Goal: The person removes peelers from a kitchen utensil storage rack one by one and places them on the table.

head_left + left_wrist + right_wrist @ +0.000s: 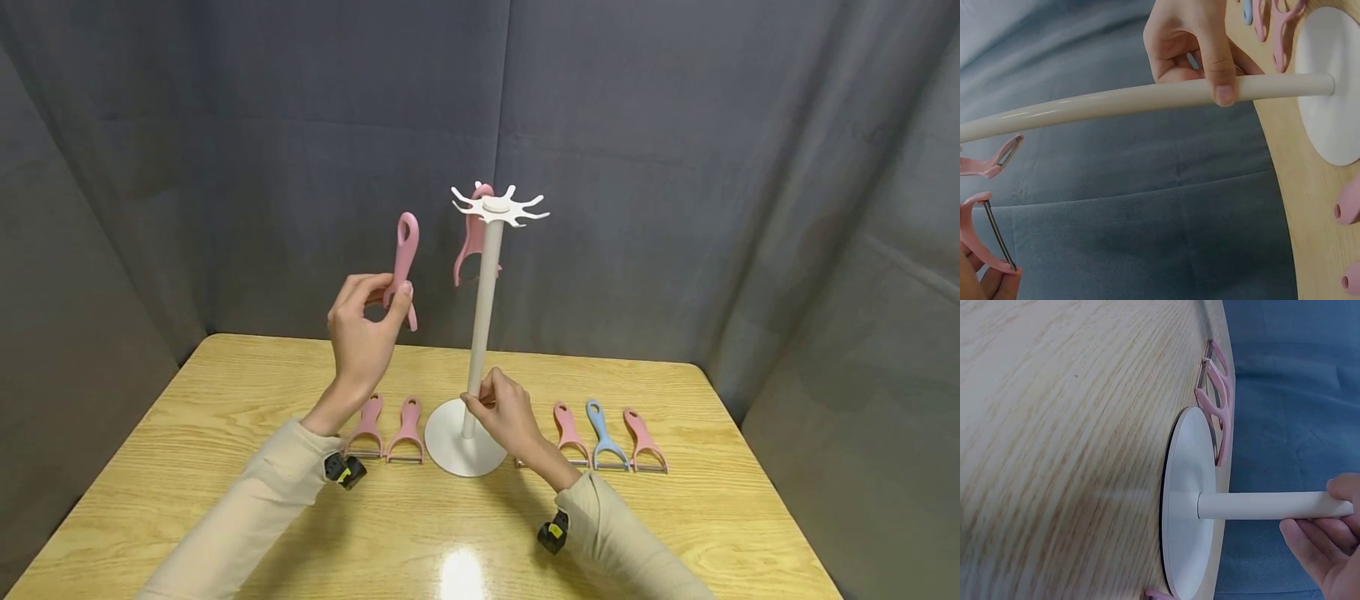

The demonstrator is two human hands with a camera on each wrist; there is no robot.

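Note:
My left hand [363, 329] pinches a pink peeler [406, 250] by its blade end, with the looped handle pointing up. It is raised to the left of a white stand [485, 308] and apart from it. The stand has a ring of hooks [496, 206] at its top and a round base [465, 442]. Low on the pole, my right hand [510, 412] grips it between thumb and fingers, also seen in the left wrist view. Another pink peeler [472, 235] hangs from a hook at the back, partly hidden by the pole.
Two pink peelers [409, 425] lie left of the base on the wooden table [420, 533]. Right of it lie a blue peeler [602, 429] and several pink ones [639, 432], one mostly covered by the right wrist. A grey curtain [337, 167] hangs behind the table.

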